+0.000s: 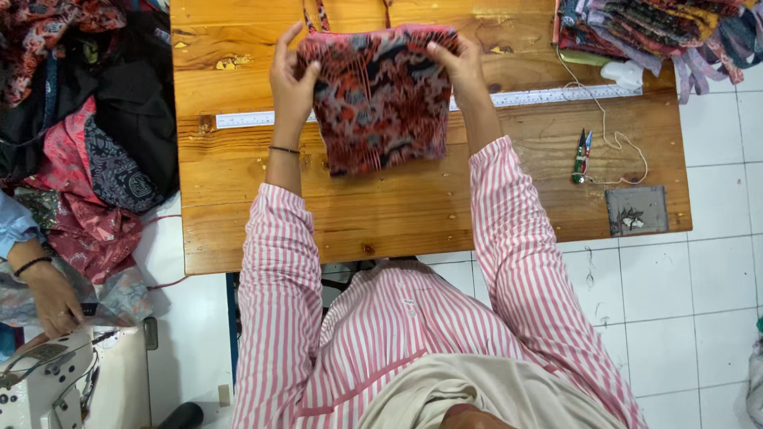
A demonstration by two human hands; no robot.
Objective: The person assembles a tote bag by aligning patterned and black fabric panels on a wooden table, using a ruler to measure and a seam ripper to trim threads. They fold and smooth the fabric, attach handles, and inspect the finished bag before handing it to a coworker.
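While both hands grip it by the top corners, the patterned fabric pouch (377, 99) hangs flat over the middle of the wooden table (413, 214), red, grey and dark print, its lower edge just above the boards; left hand (291, 79) pinches the upper left corner, thumb in front and fingers curled behind, clamped on the cloth; right hand (459, 67) pinches the upper right corner the same way, fingers together on the hem; thin straps (316, 14) rise from the pouch's top toward the far table edge; a black bracelet (284, 149) sits on the left wrist; both arms wear pink-and-white striped sleeves (509, 230); a long ruler (548, 97) lies across the table behind the pouch, partly hidden by it; to the right, well apart from the pouch, thread snips (582, 156) lie on the boards with a loose white thread (616, 139) looping around them; near the table's right front corner lies a small grey square patch (636, 210); a stack of folded printed fabrics (660, 32) sits at the far right corner, hanging over the edge; to the left of the table a heap of dark and red cloth (87, 127); lower left, another person's hand (52, 298) with a dark wristband rests on fabric beside a white sewing machine (48, 385); white floor tiles (699, 302) below.
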